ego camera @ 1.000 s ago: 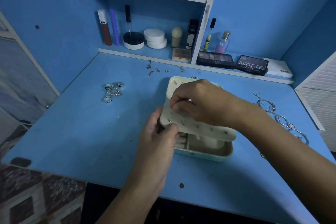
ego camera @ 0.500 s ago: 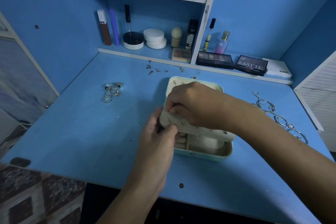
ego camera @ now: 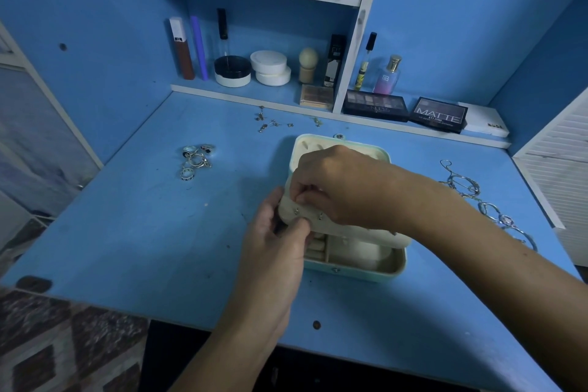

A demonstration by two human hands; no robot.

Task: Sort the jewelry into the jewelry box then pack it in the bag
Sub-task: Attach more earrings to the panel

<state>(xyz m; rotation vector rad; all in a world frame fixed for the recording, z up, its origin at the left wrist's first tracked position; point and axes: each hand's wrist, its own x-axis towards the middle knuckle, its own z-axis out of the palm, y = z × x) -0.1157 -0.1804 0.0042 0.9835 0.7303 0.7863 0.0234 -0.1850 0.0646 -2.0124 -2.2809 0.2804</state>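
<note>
Right hand (ego camera: 337, 188) lower on earring panel (ego camera: 334, 229)

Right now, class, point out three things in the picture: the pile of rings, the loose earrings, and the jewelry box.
pile of rings (ego camera: 195, 161), head view, on the middle ring of the cluster.
loose earrings (ego camera: 270, 123), head view, on a stud mid-scatter.
jewelry box (ego camera: 366, 272), head view, on its teal front wall.

The jewelry box (ego camera: 353, 267) sits mid-desk (ego camera: 127, 248), both hands over it. Rings (ego camera: 195, 161) lie to its left, earrings (ego camera: 273, 122) behind, bracelets (ego camera: 490, 207) right, 2 palettes (ego camera: 405, 110) on the shelf behind.
</note>
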